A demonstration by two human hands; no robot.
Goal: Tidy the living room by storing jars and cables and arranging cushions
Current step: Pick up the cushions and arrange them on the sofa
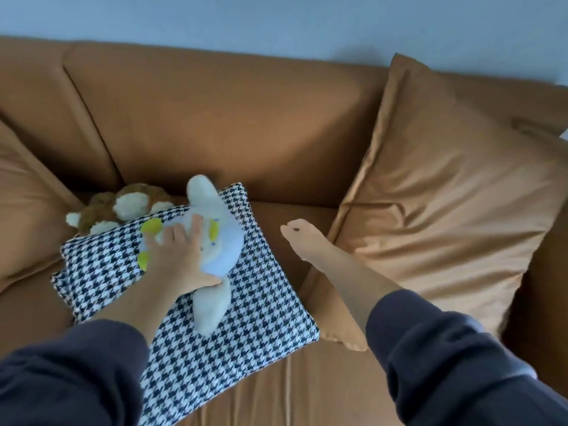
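A: Entry 1. Left hand (181, 259)?
B: Fingers curled over the white plush toy (221, 238), thumb hooked under it, so a closed hold. The toy lies on the houndstooth cushion (252, 272), which is flat on the sofa (215, 118) seat.
A: Right hand (302, 241)?
B: Blurred. Fingers look straight and together, holding nothing. Just beside the lower left edge of the tan cushion (445, 195), which is propped in the sofa's right corner. Contact not discernible.
A: Other items?
B: Brown plush toy (123, 207) behind the houndstooth cushion, partly hidden by its far edge.

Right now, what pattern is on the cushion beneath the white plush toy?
The cushion is black-and-white houndstooth, clearest in the head view.
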